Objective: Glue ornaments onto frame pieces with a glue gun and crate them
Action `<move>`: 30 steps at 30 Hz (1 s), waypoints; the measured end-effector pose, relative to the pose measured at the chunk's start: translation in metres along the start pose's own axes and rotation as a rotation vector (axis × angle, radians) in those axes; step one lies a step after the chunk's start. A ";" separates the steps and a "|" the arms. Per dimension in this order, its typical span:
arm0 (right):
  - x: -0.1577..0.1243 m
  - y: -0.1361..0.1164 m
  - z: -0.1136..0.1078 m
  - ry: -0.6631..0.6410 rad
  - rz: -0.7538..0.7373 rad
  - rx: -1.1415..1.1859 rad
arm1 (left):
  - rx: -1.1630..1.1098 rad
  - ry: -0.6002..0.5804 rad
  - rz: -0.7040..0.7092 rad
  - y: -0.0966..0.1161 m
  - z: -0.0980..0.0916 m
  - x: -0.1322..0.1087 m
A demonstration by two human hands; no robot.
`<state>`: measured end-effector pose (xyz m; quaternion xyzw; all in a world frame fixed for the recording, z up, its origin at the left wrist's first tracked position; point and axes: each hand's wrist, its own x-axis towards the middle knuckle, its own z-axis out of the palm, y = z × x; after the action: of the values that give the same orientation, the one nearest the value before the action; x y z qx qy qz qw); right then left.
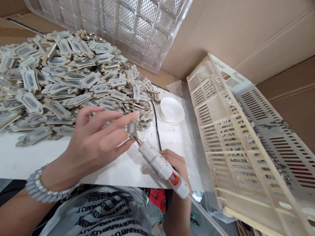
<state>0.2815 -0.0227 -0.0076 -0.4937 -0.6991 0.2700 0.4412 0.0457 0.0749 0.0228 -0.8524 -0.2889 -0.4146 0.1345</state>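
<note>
A white counter [57, 155] runs beneath. At 3 o'clock of the view stands a slotted crate [205, 105]; at 10, a heap of framed grey pieces [64, 78]. At 8, the left hand [98, 137] has its fingers partly spread; at 5, the right hand [176, 160] is wrapped around a glue gun [156, 160]. At 2 sits a white bowl [172, 110]. The left hand pinches a single grey piece [132, 128] at 8 o'clock, the gun's nozzle [138, 140] at its lower edge.

Cardboard walls [236, 36], floor [203, 226] perhaps grey
</note>
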 end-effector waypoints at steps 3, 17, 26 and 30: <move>-0.001 0.000 0.000 0.003 0.011 0.005 | 0.002 0.010 0.003 0.000 0.001 0.001; -0.003 0.001 0.001 -0.003 0.054 0.030 | 0.000 0.011 -0.010 -0.001 0.000 0.002; -0.003 0.000 0.002 0.020 0.043 0.004 | 0.014 0.000 0.000 -0.004 0.000 0.000; -0.002 0.001 0.002 0.037 0.064 -0.025 | 0.013 -0.009 0.007 -0.006 0.000 -0.006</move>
<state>0.2804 -0.0236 -0.0102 -0.5263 -0.6777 0.2662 0.4392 0.0389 0.0777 0.0185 -0.8543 -0.2893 -0.4086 0.1399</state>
